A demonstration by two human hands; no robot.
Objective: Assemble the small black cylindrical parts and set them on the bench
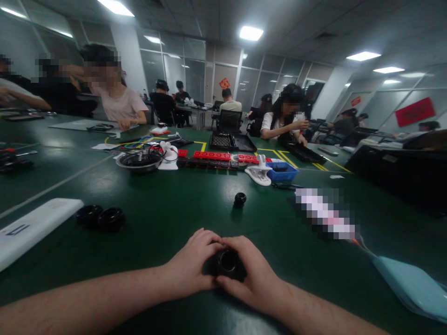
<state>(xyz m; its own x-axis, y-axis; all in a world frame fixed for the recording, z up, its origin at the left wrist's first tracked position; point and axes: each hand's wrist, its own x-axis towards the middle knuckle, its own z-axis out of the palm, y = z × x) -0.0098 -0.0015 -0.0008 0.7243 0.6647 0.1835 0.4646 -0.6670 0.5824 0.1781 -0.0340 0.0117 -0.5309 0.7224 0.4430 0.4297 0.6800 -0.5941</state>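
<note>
- Far left, a white flat box (35,228) lies on the green desk (167,200). Just beside it, two black rings (101,217) sit touching each other.
- Over to the left hand (188,267): its grip is curled closed around the left side of a black round piece (227,263), low over the desk near its front edge.
- The right hand (256,277) meets it, its grip wrapped over the right side of the same piece, hollow centre facing up.
- Beyond the hands, a small black part (240,200) stands alone.
- Far right, a pale blue pouch (412,286) lies flat.
</note>
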